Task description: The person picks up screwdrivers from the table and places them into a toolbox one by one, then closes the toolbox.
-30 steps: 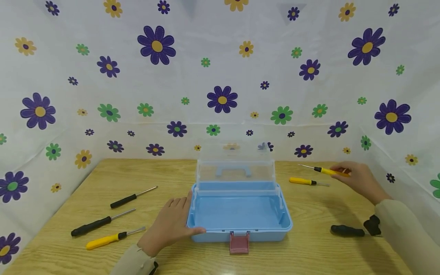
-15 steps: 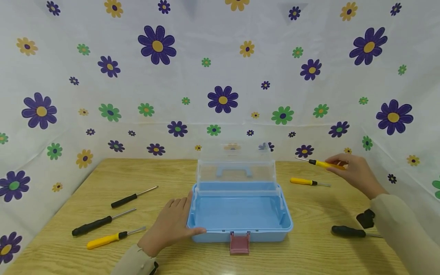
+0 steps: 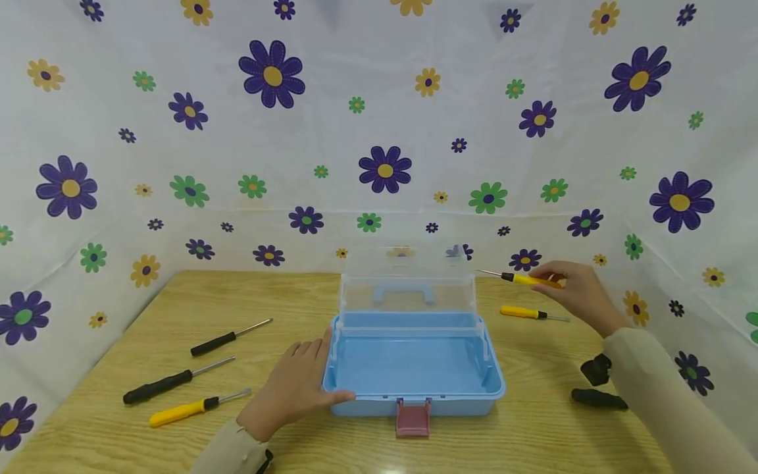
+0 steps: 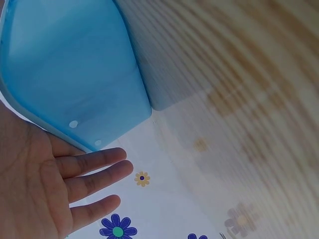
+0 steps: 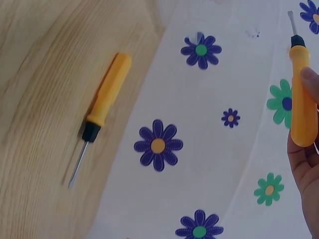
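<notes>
My right hand (image 3: 577, 289) pinches a yellow-handled screwdriver (image 3: 524, 279) by its handle, lifted above the back right of the table, shaft pointing left. In the right wrist view, the thumb lies across that yellow handle (image 5: 301, 117). Below it on the table lies a second yellow screwdriver (image 3: 520, 312), its tip to the right. A light blue toolbox (image 3: 458, 407) stands in the middle with its clear lid (image 3: 361, 296) raised. My left hand (image 3: 296, 382) rests against the box's left side, thumb at the front rim. Its fingers (image 4: 94, 162) extend straight in the left wrist view.
On the left lie a small black screwdriver (image 3: 214, 344), a larger black one (image 3: 158, 387) and a yellow one (image 3: 177, 414). A black-handled tool (image 3: 598, 398) lies at the right, partly behind my sleeve. A flowered cloth (image 3: 320, 131) hangs behind the wooden table (image 3: 284, 296).
My right hand has moved left toward the toolbox, carrying the yellow screwdriver and raising it slightly. The left hand has stayed against the box.
</notes>
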A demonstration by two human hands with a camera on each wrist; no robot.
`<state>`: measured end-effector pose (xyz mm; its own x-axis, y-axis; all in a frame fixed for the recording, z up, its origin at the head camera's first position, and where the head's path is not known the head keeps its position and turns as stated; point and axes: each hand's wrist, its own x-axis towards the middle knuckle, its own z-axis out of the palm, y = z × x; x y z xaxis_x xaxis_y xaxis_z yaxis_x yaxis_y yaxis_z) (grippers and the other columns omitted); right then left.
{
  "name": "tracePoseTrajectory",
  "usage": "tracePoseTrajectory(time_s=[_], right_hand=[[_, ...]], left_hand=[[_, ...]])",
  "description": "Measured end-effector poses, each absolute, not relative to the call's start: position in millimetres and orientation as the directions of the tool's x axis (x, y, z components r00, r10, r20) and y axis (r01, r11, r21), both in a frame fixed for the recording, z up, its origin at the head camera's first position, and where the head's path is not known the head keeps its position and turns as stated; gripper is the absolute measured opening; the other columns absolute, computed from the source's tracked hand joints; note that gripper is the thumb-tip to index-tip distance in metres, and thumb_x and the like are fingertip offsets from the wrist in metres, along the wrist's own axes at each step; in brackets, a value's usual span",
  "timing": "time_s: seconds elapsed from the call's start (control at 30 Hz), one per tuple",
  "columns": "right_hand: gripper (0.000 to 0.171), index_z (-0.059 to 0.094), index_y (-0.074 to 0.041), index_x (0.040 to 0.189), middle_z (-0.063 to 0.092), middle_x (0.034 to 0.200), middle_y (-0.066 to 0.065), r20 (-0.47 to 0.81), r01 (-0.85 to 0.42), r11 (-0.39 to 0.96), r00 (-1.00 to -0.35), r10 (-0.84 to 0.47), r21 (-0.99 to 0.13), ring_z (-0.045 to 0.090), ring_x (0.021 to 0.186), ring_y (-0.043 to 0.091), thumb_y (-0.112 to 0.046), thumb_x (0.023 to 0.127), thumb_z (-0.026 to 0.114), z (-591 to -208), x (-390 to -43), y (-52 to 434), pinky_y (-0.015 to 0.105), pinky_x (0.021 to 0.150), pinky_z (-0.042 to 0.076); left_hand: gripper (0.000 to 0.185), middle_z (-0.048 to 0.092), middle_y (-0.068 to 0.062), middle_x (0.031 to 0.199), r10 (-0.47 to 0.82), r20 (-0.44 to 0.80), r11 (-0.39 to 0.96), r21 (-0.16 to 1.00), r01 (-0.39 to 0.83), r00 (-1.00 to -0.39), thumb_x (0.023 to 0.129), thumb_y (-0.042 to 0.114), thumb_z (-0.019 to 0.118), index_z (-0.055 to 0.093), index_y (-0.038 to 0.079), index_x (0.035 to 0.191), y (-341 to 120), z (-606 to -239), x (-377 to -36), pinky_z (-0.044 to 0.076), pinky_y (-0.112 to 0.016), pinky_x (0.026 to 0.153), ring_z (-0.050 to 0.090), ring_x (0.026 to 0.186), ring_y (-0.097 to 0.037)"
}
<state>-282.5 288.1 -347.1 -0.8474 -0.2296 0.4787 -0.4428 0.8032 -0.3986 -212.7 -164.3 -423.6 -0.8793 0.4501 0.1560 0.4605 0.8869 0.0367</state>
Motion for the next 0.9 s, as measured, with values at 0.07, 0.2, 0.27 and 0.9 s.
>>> tracePoseTrajectory(time_s=[0.07,0.2,0.27,0.9], right_hand=[[0.018,0.071,-0.001,0.098,0.071,0.096,0.015,0.466,-0.447,0.793,-0.852,-0.238,-0.413,0.062,0.081,0.021,-0.002,0.08,0.071,-347.6,-284.2,281.4,0.006,0.072,0.043],[0.018,0.071,-0.001,0.098,0.07,0.098,0.016,0.45,-0.456,0.774,-0.858,-0.25,-0.439,0.062,0.083,0.024,-0.002,0.08,0.071,-349.9,-288.1,267.7,0.02,0.076,0.051],[0.018,0.071,-0.001,0.099,0.07,0.098,0.016,0.442,-0.46,0.766,-0.859,-0.257,-0.45,0.062,0.083,0.024,-0.002,0.08,0.071,-351.8,-290.3,261.0,0.029,0.078,0.054],[0.017,0.072,-0.004,0.097,0.071,0.096,0.011,0.357,-0.486,0.725,-0.869,-0.342,-0.489,0.061,0.081,0.018,-0.008,0.08,0.073,-371.1,-296.8,209.8,0.033,0.075,0.055]], left_hand=[[0.115,0.056,-0.021,0.129,0.45,0.158,0.886,0.038,0.461,-0.879,0.073,0.08,0.049,0.025,-0.007,0.145,-164.6,-423.9,-212.8,0.043,-0.051,0.097,0.057,0.114,-0.036],[0.115,0.056,-0.021,0.129,0.448,0.156,0.888,0.034,0.459,-0.88,0.073,0.08,0.049,0.025,-0.007,0.145,-165.2,-424.5,-213.3,0.043,-0.051,0.098,0.057,0.114,-0.035],[0.115,0.056,-0.021,0.129,0.447,0.155,0.889,0.032,0.457,-0.881,0.073,0.08,0.049,0.025,-0.007,0.145,-165.3,-424.7,-213.6,0.043,-0.051,0.098,0.056,0.114,-0.035],[0.116,0.055,-0.021,0.13,0.44,0.141,0.892,0.042,0.449,-0.887,0.073,0.08,0.048,0.025,-0.006,0.145,-163.6,-422.5,-212.4,0.043,-0.051,0.098,0.056,0.115,-0.035]])
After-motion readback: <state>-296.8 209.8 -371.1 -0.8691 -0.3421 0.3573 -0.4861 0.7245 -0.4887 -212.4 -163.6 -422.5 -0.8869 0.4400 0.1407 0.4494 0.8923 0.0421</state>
